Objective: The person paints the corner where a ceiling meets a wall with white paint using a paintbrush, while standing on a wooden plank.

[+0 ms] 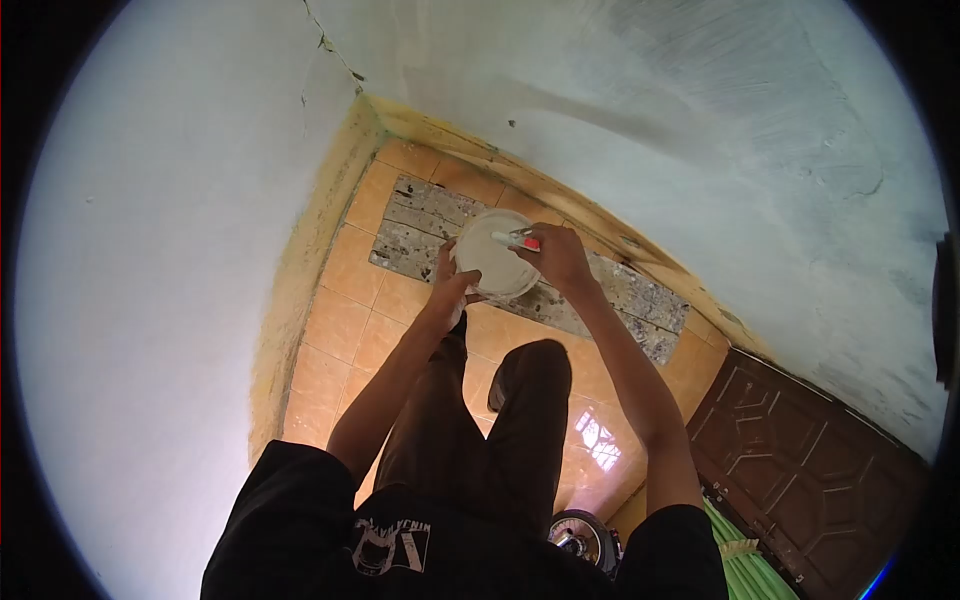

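A round whitish tub [478, 238], seen from above, has pale material inside it. My left hand [452, 283] grips its near left side, the thumb over the rim and the fingers around the wall. Over the tub's right part, my right hand [556, 257] is closed on a small hand tool [531, 243] with a red patch near the fingers. The tool's whitish end points left over the tub's opening. Its exact kind is too small to make out.
Below the tub lies a paint-spattered wooden board [640, 305] on orange floor tiles [335, 325]. Patchy whitish walls [620, 80] meet at a corner with a crack above it. A dark brown panelled door [800, 440] and green curtain [745, 565] are at lower right.
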`<state>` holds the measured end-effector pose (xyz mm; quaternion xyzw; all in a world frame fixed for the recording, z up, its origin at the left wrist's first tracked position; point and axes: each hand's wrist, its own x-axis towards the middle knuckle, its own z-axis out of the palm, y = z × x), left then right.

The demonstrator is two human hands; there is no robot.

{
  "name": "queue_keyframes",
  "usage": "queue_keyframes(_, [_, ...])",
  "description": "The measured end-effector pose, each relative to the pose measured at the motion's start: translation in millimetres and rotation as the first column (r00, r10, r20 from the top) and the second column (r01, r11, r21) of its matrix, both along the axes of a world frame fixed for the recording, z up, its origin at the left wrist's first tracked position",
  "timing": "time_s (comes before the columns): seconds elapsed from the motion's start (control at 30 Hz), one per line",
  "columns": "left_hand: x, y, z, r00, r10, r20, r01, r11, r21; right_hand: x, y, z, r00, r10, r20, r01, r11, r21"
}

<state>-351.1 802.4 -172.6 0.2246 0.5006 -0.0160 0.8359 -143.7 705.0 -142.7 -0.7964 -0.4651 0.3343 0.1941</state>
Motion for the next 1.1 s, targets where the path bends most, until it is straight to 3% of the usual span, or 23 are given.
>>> queue_keyframes(0.1, [4,9,30,0.998,-0.012,0.055,0.012,1.000,-0.003,10,14,41,0.999,0.048,-0.005,-0.049,0.998,-0.033])
queue_keyframes(0.2, [12,19,66,0.996,-0.008,0.091,0.006,1.000,0.026,15,27,70,0.993,0.094,0.076,-0.101,0.990,0.102])
queue_keyframes(0.4, [24,41,127,0.992,-0.096,0.081,0.080,0.979,0.186,35,49,137,0.998,0.011,-0.055,-0.009,0.999,0.035])
queue_keyframes(0.57, [39,51,184,0.991,-0.085,0.099,0.048,0.943,0.330,42,54,199,0.999,0.013,0.035,-0.016,0.996,0.092])
queue_keyframes(0.73, [52,56,204,0.970,0.042,0.239,-0.100,0.966,0.239,43,51,221,0.999,0.046,-0.007,-0.044,0.991,0.129])
queue_keyframes(0.87, [63,56,177,0.943,0.160,0.292,-0.190,0.979,0.077,47,50,231,0.999,0.051,0.016,-0.052,0.997,0.061])
queue_keyframes(1.0, [67,48,185,0.937,0.162,0.308,-0.168,0.986,-0.007,55,47,251,0.999,0.024,0.027,-0.027,0.993,0.119])
queue_keyframes(1.1, [71,46,180,0.902,0.195,0.386,-0.164,0.980,-0.112,59,53,287,0.994,-0.060,-0.092,0.064,0.997,0.037])
